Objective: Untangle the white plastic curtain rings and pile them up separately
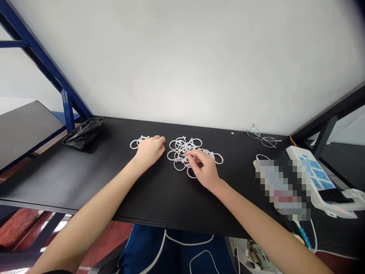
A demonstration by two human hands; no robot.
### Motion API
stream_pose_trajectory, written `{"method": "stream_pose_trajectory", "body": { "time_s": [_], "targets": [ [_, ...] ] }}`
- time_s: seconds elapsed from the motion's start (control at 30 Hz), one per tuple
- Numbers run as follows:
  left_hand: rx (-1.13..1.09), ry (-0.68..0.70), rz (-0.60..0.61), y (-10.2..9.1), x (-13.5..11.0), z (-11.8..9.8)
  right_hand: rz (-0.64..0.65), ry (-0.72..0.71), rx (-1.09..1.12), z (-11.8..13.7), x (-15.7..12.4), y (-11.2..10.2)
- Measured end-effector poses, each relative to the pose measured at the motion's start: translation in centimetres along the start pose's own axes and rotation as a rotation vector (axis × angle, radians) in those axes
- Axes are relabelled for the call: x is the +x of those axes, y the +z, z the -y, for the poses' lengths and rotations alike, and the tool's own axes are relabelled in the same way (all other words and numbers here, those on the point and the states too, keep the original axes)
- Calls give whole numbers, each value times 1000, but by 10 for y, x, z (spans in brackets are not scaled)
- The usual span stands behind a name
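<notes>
White rings (185,147) lie well behind the front edge (171,224)

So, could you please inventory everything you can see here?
Ring pile: too tangled to count, white, table centre
Smaller ring group: several, white, left of the pile
Table: one, black, across the view
Plastic bag: one, black, table's far left
Glasses: one pair, pinkish, back right
Power strip: one, white and blue, right
Pixelated object: one, colours obscured, beside the strip
Cables: several, white, right and below
Frame posts: several, blue, left
Wall: one, white, behind
Floor: one, red, lower left
Trousers: one pair, blue, below table
Left hand: one, bare, by smaller group
Right hand: one, bare, at the pile
</notes>
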State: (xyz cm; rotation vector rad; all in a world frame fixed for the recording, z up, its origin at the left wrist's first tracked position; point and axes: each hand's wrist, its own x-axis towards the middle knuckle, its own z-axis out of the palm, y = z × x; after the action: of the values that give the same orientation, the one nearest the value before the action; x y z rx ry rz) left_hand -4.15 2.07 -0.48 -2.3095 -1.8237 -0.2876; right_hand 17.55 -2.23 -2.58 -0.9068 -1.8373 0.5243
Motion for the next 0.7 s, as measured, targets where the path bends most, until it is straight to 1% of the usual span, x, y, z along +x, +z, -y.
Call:
{"method": "stream_pose_trajectory", "body": {
  "time_s": [0.37,0.7],
  "targets": [
    [22,-37,44,-2,0,0,11,-3,2,1,0,-1],
    [25,-30,81,-2,-1,1,27,-8,-12,-2,-1,0]
  ]
}}
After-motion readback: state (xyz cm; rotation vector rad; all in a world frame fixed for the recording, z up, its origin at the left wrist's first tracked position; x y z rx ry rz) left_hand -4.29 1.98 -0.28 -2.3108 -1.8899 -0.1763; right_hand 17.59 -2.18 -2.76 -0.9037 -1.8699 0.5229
